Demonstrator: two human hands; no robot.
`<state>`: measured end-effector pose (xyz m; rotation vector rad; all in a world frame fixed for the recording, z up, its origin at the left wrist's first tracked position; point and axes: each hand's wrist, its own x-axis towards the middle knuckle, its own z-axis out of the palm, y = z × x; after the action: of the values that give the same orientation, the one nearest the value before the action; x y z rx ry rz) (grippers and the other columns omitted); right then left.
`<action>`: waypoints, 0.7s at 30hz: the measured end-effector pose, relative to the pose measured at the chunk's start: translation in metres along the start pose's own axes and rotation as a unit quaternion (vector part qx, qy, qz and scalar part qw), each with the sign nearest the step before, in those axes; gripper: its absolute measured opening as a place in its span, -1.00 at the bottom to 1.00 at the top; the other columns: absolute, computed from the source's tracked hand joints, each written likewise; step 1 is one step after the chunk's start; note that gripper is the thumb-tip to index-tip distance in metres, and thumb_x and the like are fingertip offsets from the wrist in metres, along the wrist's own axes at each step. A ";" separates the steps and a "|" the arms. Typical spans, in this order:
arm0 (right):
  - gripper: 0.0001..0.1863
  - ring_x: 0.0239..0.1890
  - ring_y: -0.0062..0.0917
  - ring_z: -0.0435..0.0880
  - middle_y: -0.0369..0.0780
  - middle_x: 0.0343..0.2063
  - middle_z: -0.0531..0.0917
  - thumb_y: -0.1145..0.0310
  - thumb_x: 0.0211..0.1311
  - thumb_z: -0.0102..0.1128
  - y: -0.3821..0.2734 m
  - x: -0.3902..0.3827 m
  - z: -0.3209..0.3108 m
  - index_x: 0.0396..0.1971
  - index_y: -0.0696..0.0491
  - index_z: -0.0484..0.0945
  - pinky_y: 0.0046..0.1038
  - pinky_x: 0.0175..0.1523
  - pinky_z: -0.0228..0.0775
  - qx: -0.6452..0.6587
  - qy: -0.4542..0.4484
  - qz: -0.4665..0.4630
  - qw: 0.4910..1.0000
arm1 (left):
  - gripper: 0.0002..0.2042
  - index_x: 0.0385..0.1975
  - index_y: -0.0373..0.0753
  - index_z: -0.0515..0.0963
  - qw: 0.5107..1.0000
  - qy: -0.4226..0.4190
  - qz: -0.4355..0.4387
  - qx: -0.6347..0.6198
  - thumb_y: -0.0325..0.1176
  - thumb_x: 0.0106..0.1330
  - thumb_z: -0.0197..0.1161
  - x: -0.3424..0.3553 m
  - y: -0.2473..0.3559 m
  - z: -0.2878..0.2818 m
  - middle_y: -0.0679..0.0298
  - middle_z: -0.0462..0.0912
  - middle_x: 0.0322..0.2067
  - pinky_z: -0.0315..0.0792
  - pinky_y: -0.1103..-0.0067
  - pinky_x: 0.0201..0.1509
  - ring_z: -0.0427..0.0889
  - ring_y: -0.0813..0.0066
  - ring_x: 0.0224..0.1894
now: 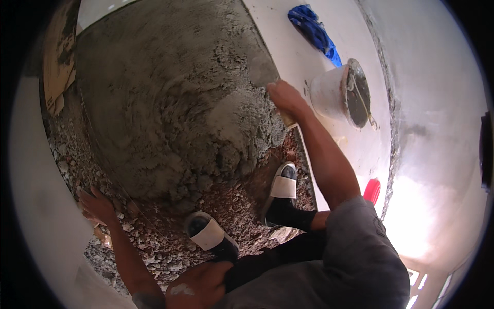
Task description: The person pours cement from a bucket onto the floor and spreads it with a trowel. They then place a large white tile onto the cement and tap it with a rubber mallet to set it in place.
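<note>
Wet grey mortar [154,103] covers much of the ground in front of me, smooth at the far end and lumpy close to my feet. My right hand [286,99] is closed at the mortar's right edge around a trowel; its pale handle end [289,121] sticks out below the fist. A smooth grey patch lies just beyond the fist, and I cannot tell how much of it is blade. Over at the left, my left hand [98,207] is open with fingers apart, by the rubble and the white wall, holding nothing visible.
A mortar-smeared bucket [329,92] stands on the pale floor at right, near a blue cloth [315,32] and a red object [371,190]. Torn cardboard [57,67] lies far left. A thin string [95,131] crosses the rubble [154,252]. My sandalled feet [208,232] stand on broken ground.
</note>
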<state>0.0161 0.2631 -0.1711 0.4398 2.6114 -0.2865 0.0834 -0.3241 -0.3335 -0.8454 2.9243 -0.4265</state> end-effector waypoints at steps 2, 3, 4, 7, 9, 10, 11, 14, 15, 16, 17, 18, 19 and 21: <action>-0.54 -0.19 0.03 0.61 0.15 -0.17 0.56 0.14 0.30 -0.26 0.000 -0.013 0.011 -0.27 0.21 0.55 -0.10 0.04 0.37 -0.021 -0.015 0.045 0.999 | -0.40 0.35 -0.12 0.11 1.000 -0.019 0.006 0.010 0.13 0.45 -0.33 -0.001 0.001 -0.002 0.23 0.13 0.35 -0.07 0.14 0.37 0.10 0.32 0.38; -0.54 -0.13 0.05 0.58 0.17 -0.15 0.55 0.14 0.30 -0.26 0.007 -0.029 0.017 -0.25 0.21 0.54 -0.09 0.06 0.36 -0.001 -0.015 0.095 0.995 | -0.40 0.35 -0.12 0.10 0.999 -0.029 0.008 0.032 0.13 0.45 -0.33 -0.001 0.000 -0.001 0.23 0.12 0.35 -0.08 0.15 0.37 0.09 0.32 0.38; -0.54 -0.07 0.06 0.55 0.19 -0.14 0.54 0.14 0.29 -0.26 0.019 -0.051 0.026 -0.24 0.21 0.53 -0.09 0.08 0.34 0.035 0.011 0.124 0.992 | -0.40 0.35 -0.12 0.10 1.000 -0.023 0.008 0.012 0.13 0.45 -0.33 -0.001 -0.001 0.001 0.23 0.12 0.35 -0.08 0.15 0.37 0.10 0.32 0.38; -0.50 -0.11 0.09 0.50 0.20 -0.19 0.53 0.08 0.29 -0.27 0.051 -0.104 0.059 -0.22 0.27 0.43 -0.08 0.02 0.30 0.072 0.006 0.192 0.979 | -0.40 0.35 -0.11 0.10 1.000 0.004 0.013 0.005 0.14 0.44 -0.32 0.001 -0.005 0.012 0.24 0.14 0.34 -0.06 0.14 0.36 0.12 0.32 0.37; -0.50 -0.12 0.06 0.51 0.18 -0.23 0.55 0.08 0.29 -0.25 0.069 -0.127 0.073 -0.22 0.27 0.44 -0.10 0.00 0.32 0.070 -0.004 0.150 0.986 | -0.39 0.36 -0.10 0.09 0.999 0.014 0.015 0.028 0.14 0.44 -0.30 0.001 -0.007 0.019 0.22 0.17 0.33 0.00 0.13 0.33 0.16 0.30 0.35; -0.48 -0.12 0.05 0.52 0.16 -0.24 0.56 0.05 0.30 -0.26 0.073 -0.134 0.076 -0.22 0.28 0.45 -0.11 0.01 0.32 0.059 -0.010 0.103 0.993 | -0.40 0.35 -0.11 0.11 0.999 0.040 0.025 -0.003 0.13 0.45 -0.31 0.002 -0.009 0.021 0.23 0.16 0.33 -0.01 0.12 0.34 0.15 0.31 0.35; -0.45 -0.12 0.03 0.53 0.13 -0.26 0.58 0.03 0.31 -0.27 0.075 -0.136 0.074 -0.21 0.28 0.45 -0.11 0.03 0.31 0.038 -0.030 0.084 0.995 | -0.41 0.33 -0.12 0.13 0.999 0.041 0.026 -0.011 0.13 0.45 -0.32 0.002 -0.010 0.022 0.24 0.16 0.34 -0.02 0.12 0.34 0.14 0.32 0.36; -0.45 -0.26 -0.08 0.54 0.08 -0.38 0.56 0.02 0.34 -0.23 0.068 -0.117 0.041 -0.31 0.30 0.45 -0.15 -0.03 0.32 0.227 0.002 0.132 0.965 | -0.41 0.31 -0.13 0.17 0.999 0.026 0.028 -0.019 0.12 0.45 -0.32 0.001 -0.011 0.021 0.26 0.16 0.34 -0.02 0.11 0.34 0.13 0.33 0.36; -0.47 -0.29 -0.18 0.53 0.04 -0.44 0.54 0.03 0.35 -0.18 0.064 -0.102 0.021 -0.38 0.30 0.45 -0.16 -0.05 0.32 0.219 0.010 0.098 0.971 | -0.41 0.31 -0.13 0.17 0.999 0.039 0.035 -0.010 0.12 0.45 -0.32 0.001 -0.011 0.019 0.26 0.16 0.34 -0.01 0.10 0.34 0.14 0.33 0.36; -0.50 -0.47 -0.29 0.51 -0.04 -0.53 0.51 0.04 0.34 -0.16 0.058 -0.084 0.004 -0.39 0.27 0.45 -0.23 -0.25 0.37 0.244 -0.002 0.091 0.965 | -0.41 0.31 -0.13 0.17 0.999 0.020 0.027 -0.011 0.13 0.45 -0.32 0.001 -0.010 0.018 0.26 0.16 0.34 -0.01 0.10 0.34 0.14 0.33 0.36; -0.53 -0.66 -0.40 0.50 -0.12 -0.63 0.49 0.05 0.33 -0.13 0.053 -0.065 -0.014 -0.39 0.25 0.44 -0.30 -0.44 0.41 0.314 -0.045 0.149 0.937 | -0.41 0.31 -0.13 0.17 0.999 0.022 0.025 -0.003 0.13 0.45 -0.32 0.001 -0.010 0.017 0.26 0.16 0.33 -0.01 0.10 0.34 0.15 0.33 0.35; -0.60 -0.77 -0.50 0.43 -0.20 -0.69 0.45 0.12 0.29 -0.08 0.049 -0.048 -0.027 -0.37 0.23 0.44 -0.37 -0.60 0.36 0.340 -0.056 0.139 0.929 | -0.41 0.31 -0.13 0.17 0.999 0.022 0.021 0.020 0.13 0.45 -0.32 0.001 -0.009 0.017 0.26 0.16 0.33 -0.01 0.10 0.33 0.15 0.33 0.35; -0.65 -0.73 -0.47 0.50 -0.18 -0.67 0.48 0.19 0.25 -0.03 0.050 -0.034 -0.038 -0.39 0.23 0.46 -0.37 -0.59 0.39 0.322 -0.079 0.147 0.932 | -0.41 0.31 -0.13 0.17 0.999 0.026 0.020 0.009 0.13 0.45 -0.32 0.002 -0.008 0.016 0.26 0.17 0.33 0.00 0.11 0.33 0.16 0.33 0.35; -0.69 -0.71 -0.46 0.54 -0.16 -0.66 0.51 0.24 0.22 -0.02 0.057 -0.024 -0.045 -0.41 0.23 0.48 -0.39 -0.60 0.40 0.280 -0.119 0.151 0.941 | -0.40 0.32 -0.13 0.16 0.999 0.023 0.011 0.034 0.14 0.44 -0.32 0.002 -0.007 0.016 0.26 0.17 0.33 0.01 0.12 0.33 0.17 0.32 0.34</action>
<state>0.0378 0.3225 -0.1278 0.9224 2.1543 -0.9217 0.0873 -0.3345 -0.3465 -0.8032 2.9393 -0.5476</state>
